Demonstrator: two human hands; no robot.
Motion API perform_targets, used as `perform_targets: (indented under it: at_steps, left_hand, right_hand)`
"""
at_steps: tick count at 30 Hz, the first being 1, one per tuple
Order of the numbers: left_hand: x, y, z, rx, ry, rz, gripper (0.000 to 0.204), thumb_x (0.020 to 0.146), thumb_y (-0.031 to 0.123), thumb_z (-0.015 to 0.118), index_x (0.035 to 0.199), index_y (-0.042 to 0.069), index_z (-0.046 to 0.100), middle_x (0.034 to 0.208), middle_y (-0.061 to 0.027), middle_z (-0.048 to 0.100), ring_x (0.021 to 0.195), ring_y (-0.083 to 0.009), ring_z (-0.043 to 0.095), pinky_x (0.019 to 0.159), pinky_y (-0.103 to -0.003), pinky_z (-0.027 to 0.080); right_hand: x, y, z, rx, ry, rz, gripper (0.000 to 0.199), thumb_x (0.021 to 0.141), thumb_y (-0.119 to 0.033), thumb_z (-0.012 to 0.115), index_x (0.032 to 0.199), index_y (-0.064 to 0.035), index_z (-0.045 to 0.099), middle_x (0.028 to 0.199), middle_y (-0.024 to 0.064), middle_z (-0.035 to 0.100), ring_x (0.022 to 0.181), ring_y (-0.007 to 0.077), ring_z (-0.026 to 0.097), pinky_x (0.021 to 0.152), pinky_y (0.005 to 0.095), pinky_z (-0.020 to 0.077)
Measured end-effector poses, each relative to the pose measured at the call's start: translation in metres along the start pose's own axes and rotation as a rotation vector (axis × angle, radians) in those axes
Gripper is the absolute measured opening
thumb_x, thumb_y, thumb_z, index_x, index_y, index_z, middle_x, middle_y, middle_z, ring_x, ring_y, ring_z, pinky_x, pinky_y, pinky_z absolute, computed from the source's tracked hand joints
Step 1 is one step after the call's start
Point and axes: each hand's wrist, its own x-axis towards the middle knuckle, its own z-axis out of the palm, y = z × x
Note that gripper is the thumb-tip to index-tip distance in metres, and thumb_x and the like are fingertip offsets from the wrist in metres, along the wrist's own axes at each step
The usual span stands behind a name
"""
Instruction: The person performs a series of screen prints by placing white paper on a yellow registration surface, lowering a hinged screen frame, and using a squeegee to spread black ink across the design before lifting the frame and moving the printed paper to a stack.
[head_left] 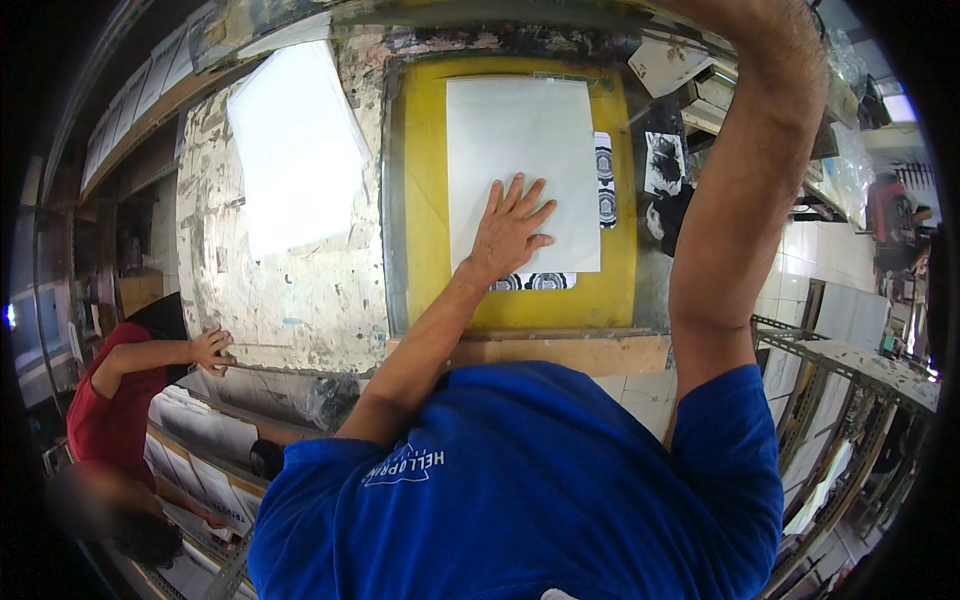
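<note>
- The table is big, old and worn, with chipped paint all over its top.
- A yellow board lies flat on the table, right in front of the person.
- A stack of white paper sits on the table to the left of the yellow board, a bit turned.
- A white paper sheet lies flat on the yellow board, near its middle.
- The right arm goes up and out of the top of the picture. The right hand is out of sight, so its fingers cannot be told.
- The left hand lies flat on the lower part of the white paper sheet. Its fingers are spread open and press down, not gripping anything.
- Another person's hand, from a red sleeve, rests on the left edge of the table.
- Small black and white prints peek out from under the right and bottom edges of the sheet.
</note>
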Motion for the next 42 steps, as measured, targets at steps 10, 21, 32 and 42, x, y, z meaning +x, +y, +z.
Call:
perform_targets:
  at_steps: [10,21,32,42]
  left_hand:
    - [-0.002,-0.005,-0.010,0.036,-0.035,0.058,0.062,0.096,0.049,0.062,0.150,0.021,0.052,0.163,-0.0083,0.039,0.153,-0.0369,0.028,0.124,-0.060,0.018]
    - [-0.021,-0.033,-0.053,0.125,-0.164,-0.345,0.113,0.062,0.075,0.080,0.158,0.026,0.043,0.170,-0.0095,0.025,0.157,-0.0400,0.014,0.122,-0.071,0.010]
    - [-0.029,-0.042,-0.045,0.064,-0.133,-0.295,0.111,0.065,0.072,0.080,0.158,0.024,0.041,0.171,-0.0053,0.022,0.159,-0.0368,0.010,0.122,-0.072,0.003]
    - [-0.069,0.020,-0.160,-1.164,1.153,-0.109,0.121,0.056,0.016,0.100,0.155,-0.008,0.034,0.131,-0.0175,0.062,0.123,-0.0261,0.060,0.109,-0.041,0.047]
  right_hand:
    - [-0.004,-0.025,0.001,-0.147,-0.036,0.050,0.052,0.074,-0.038,0.090,0.104,0.0023,0.079,0.091,0.0181,0.078,0.078,0.0272,0.074,0.078,0.0364,0.0585]
    - [-0.018,0.010,0.019,-0.007,0.027,0.136,0.059,0.070,-0.037,0.092,0.110,0.0022,0.077,0.099,0.0197,0.078,0.089,0.0290,0.076,0.085,0.0370,0.0588]
    - [-0.017,-0.006,0.014,-0.062,-0.040,0.151,0.058,0.071,-0.039,0.090,0.110,0.0009,0.078,0.093,0.0161,0.079,0.077,0.0248,0.075,0.076,0.0347,0.0594]
    - [-0.112,-0.049,0.047,-0.203,-0.046,0.131,0.048,0.070,-0.029,0.084,0.118,-0.0250,0.077,0.078,0.0068,0.063,0.064,0.0276,0.061,0.060,0.0431,0.0499]
